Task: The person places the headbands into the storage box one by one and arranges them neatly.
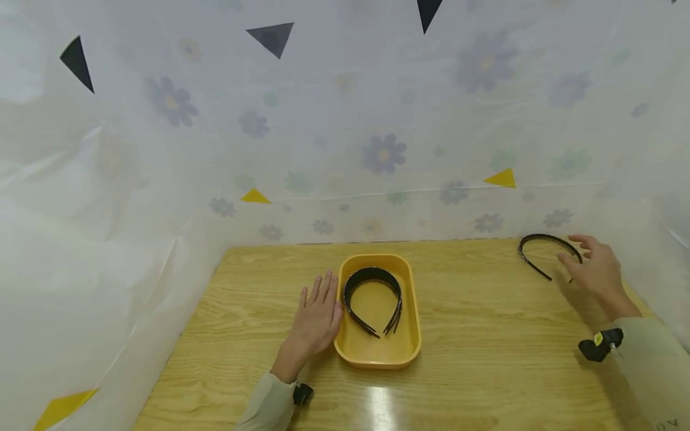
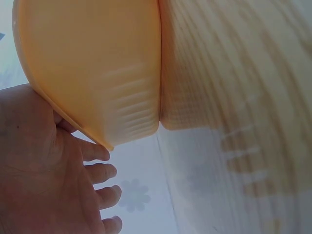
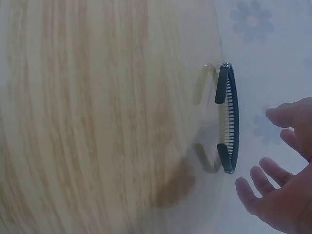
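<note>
A yellow-orange plastic tray (image 1: 377, 364) stands near the middle of the wooden table. Inside it lie black toothed headbands (image 1: 373, 274), stacked together with several ends showing. My left hand (image 1: 314, 317) rests along the tray's left rim, fingers straight; the left wrist view shows that hand (image 2: 44, 156) at the edge of the tray (image 2: 97, 58). Toward the table's back right corner is another black toothed headband (image 1: 544, 237). Beside its right end is my right hand (image 1: 597, 272), fingers spread and loosely bent. The right wrist view shows a gap between the fingers and this headband (image 3: 234, 117).
Whitish sheeting with a floral pattern (image 1: 384, 154) rises behind the table and along both sides. Dark and yellow triangles (image 1: 504, 178) mark it. The wooden tabletop (image 1: 474, 335) stretches between the tray and the right hand.
</note>
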{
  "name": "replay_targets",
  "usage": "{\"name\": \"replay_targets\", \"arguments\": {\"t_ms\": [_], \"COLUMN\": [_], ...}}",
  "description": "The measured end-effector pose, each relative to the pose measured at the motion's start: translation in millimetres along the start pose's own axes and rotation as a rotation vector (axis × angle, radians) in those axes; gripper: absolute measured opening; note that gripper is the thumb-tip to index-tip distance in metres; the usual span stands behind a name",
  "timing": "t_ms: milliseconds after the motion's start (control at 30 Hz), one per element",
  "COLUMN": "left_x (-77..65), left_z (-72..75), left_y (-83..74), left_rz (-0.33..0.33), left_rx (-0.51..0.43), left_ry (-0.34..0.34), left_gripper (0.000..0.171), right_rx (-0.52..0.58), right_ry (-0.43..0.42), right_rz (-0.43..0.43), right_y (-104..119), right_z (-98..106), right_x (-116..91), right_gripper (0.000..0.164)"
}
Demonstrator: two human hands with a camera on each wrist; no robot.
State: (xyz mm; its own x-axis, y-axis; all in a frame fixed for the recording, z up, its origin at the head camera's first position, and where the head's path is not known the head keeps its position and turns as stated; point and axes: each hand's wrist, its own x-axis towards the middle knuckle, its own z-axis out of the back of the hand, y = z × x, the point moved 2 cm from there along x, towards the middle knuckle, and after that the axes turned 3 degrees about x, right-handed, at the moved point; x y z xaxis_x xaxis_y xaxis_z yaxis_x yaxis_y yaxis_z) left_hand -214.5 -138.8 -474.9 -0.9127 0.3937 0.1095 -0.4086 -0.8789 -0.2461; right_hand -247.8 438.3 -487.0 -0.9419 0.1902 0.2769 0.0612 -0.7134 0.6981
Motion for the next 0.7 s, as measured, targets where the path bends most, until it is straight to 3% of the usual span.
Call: {"name": "replay_targets", "arguments": {"t_ms": [333,700], "left_x": [-1.5,-1.4], "left_z": [3.8,-1.2], "left_y": [0.6,5.7], "left_rz": [-0.008,-0.003], "left_rx": [-0.007,0.021], "left_ry": [-0.01,0.006], "left_gripper": [0.058,0.059], "right_rx": [-0.002,-0.111], "right_ry": [0.057,0.059], "right_rz": [-0.067,-0.069], "right_y": [-16.7,-32.5], "right_z": [-0.2,-5.7], "right_x": [0.4,4.2], "right_gripper": [0.064,0.048]}}
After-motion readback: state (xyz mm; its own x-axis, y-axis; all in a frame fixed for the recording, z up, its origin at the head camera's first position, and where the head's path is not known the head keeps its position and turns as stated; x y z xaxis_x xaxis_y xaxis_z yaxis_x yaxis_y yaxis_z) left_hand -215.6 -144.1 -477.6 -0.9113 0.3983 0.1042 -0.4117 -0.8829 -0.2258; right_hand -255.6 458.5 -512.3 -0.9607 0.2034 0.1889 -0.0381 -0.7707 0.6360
